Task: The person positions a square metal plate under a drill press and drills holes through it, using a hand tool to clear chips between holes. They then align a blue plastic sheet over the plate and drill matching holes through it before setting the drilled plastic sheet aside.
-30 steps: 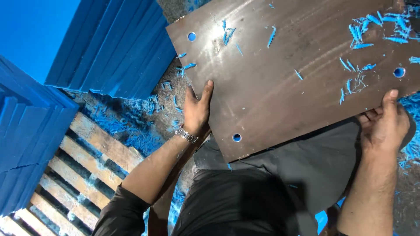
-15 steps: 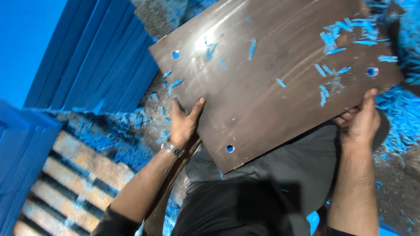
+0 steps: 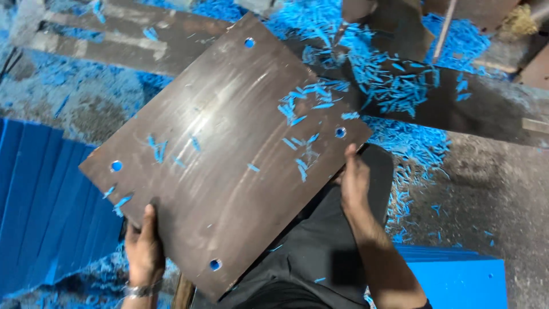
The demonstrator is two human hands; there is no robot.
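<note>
A: Head view, item one?
B: A brown metal plate [image 3: 229, 160], rectangular, with a round hole near each corner, is tilting across the middle of the view above the person's dark-clothed lap. Blue plastic shavings [image 3: 303, 109] are lying scattered on its face.

A: The hands?
B: The left hand [image 3: 143, 249], wearing a metal wristwatch [image 3: 137, 290], is grasping the plate's near left edge, thumb lying on top. The right hand [image 3: 354, 183] is clenching the right edge just below one corner hole, fingers curling underneath.

A: Surroundings?
B: Stacked blue sheets [image 3: 46, 212] are sitting at the left, another blue sheet [image 3: 457, 280] at the lower right. Dark metal plates [image 3: 457, 103] are lying beyond on the floor [image 3: 486, 189], with heaps of blue shavings spreading around them.
</note>
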